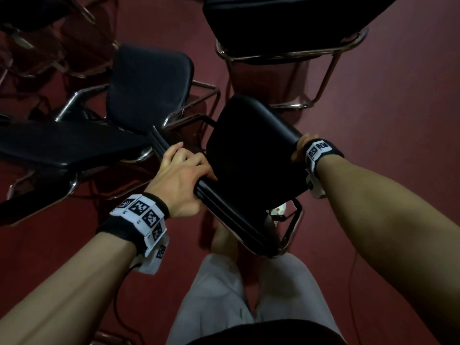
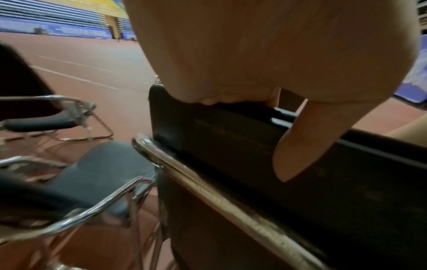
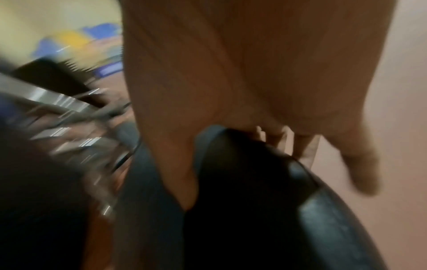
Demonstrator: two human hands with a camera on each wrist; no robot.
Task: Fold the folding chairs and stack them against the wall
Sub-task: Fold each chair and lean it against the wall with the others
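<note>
held chair (image 1: 251, 155) between both hands, open chairs (image 1: 149, 85) behind and left of it

The held chair (image 1: 251, 155) has glossy black leather-like padding and polished chrome tubing (image 2: 221, 197); beneath it, matt red floor (image 1: 398, 95).
</note>
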